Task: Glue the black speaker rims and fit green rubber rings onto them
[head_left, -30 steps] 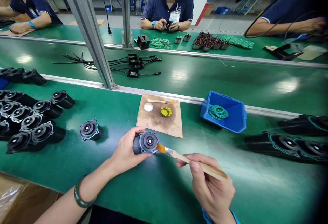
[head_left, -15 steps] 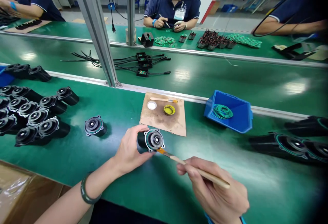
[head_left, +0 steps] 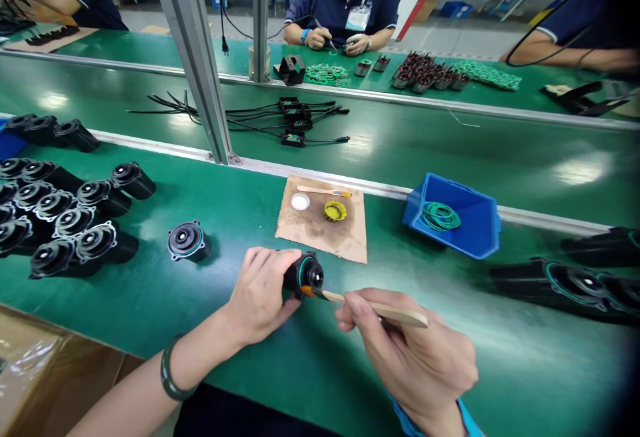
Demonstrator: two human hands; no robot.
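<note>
My left hand (head_left: 260,297) is wrapped round a black cylindrical housing (head_left: 311,270), tilted so its open end points right. A green ring runs round that end. In my right hand (head_left: 415,350) is a brush (head_left: 400,313) with a pale wooden handle, and its orange bristles touch the lower edge of the housing near the ring. Just beyond, a piece of brown cardboard (head_left: 290,227) carries a yellow cup (head_left: 335,211), a white disc (head_left: 301,202) and a second brush (head_left: 325,191).
One housing (head_left: 186,240) stands alone left of my hands, with several more (head_left: 95,240) at the far left. A blue bin (head_left: 475,223) holds green rings (head_left: 440,217). More housings (head_left: 550,283) lie at right. Across the bench, a person (head_left: 345,10) works behind metal posts (head_left: 193,57).
The held housing has turned, its open end now facing more to the right. My left fingers have shifted over its top. The brush has moved slightly left and lies flatter.
</note>
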